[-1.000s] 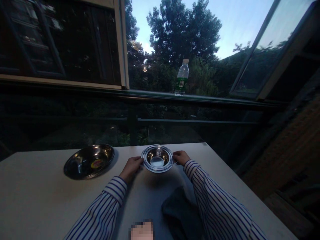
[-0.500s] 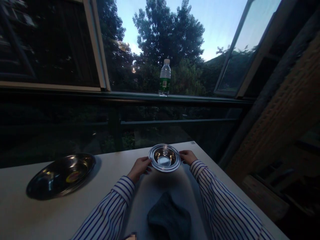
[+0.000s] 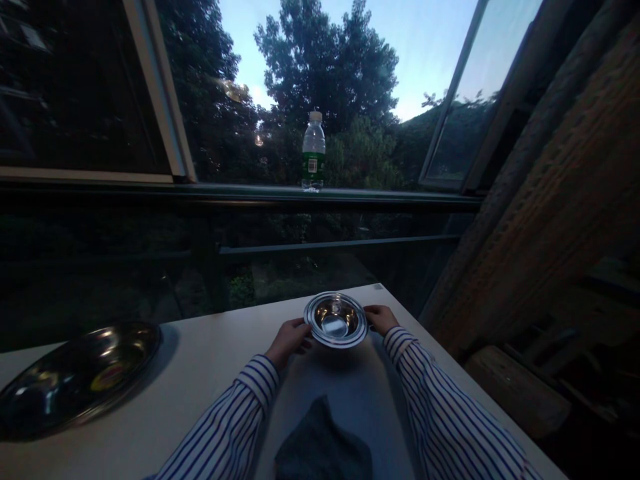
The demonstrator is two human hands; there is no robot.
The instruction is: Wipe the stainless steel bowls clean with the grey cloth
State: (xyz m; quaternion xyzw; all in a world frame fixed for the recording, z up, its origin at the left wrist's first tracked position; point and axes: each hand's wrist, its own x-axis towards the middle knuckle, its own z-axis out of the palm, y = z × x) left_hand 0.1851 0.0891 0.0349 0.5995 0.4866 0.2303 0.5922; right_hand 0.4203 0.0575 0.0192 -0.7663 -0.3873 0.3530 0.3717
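Note:
A small shiny metal bowl [image 3: 336,337] with a wide ringed rim faces up between my hands, near the table's far right corner. My left hand [image 3: 290,339] pinches its left rim. On the opposite side, the fingers of my right hand [image 3: 382,319] are closed on the right rim. Below the bowl is a dark shadow on the table, and whether its base touches the surface cannot be told. Nearer to me, a dark grey-green cloth [image 3: 325,447] lies crumpled between my forearms.
A large metal basin [image 3: 65,380] with a yellow sticker inside stands at the table's left. The white table [image 3: 210,373] ends at a dark railing. On the sill of an open window stands a green-labelled plastic bottle [image 3: 313,157]. A curtain [image 3: 530,200] hangs at the right.
My view has turned right, so the basin, bottle and window sit further left. The bowl and both hands appear slightly further right, with the same grip on the rim.

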